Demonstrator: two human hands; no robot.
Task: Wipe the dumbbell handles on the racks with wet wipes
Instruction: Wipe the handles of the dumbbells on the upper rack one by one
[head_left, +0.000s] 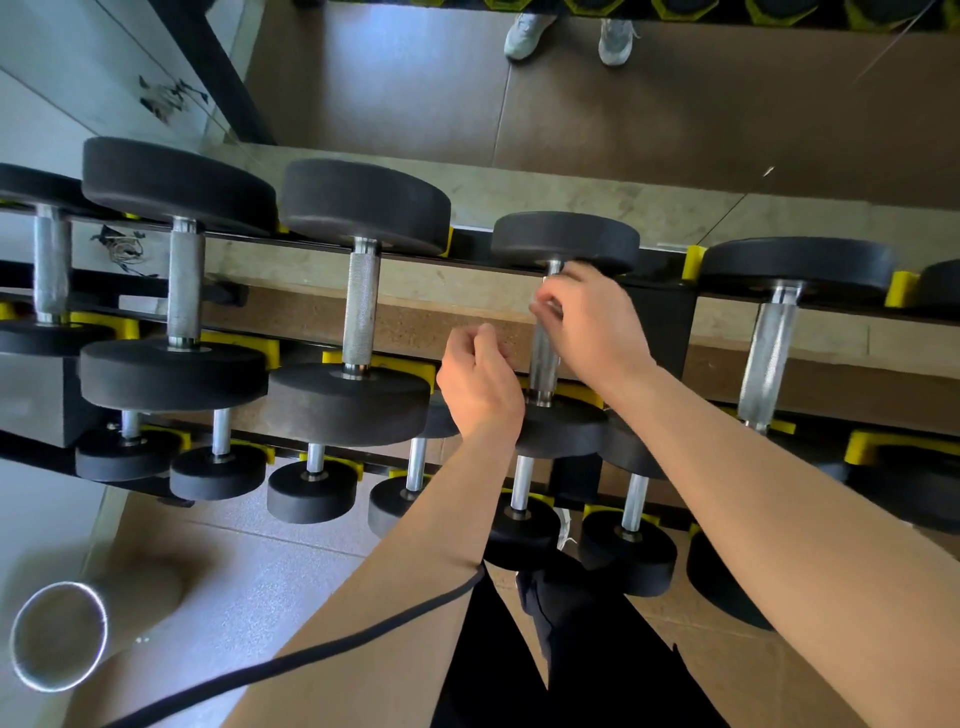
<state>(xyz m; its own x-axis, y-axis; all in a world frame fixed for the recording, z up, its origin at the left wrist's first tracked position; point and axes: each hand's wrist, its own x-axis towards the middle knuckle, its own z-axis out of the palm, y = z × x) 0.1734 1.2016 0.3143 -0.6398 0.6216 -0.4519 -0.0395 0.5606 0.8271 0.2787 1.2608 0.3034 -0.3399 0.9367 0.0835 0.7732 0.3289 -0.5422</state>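
Steel, knurled and stiff, the dumbbell handle (543, 358) sits between black rubber heads on the upper tier of the rack (670, 332), middle right. It looks heavy and grippy rather than slippery, best wrapped at mid-shaft and left seated. The right hand (592, 327) curls round its far end; no wipe can be made out beneath. The left hand (480, 384), fingers curled, hovers just left of it; I cannot tell what it holds. Yellow cradles (405, 366) hold the heads.

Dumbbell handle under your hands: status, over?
Right hand grips knurled steel dumbbell handle near its top. Left hand curled beside it, contents unclear. Nothing blocking.
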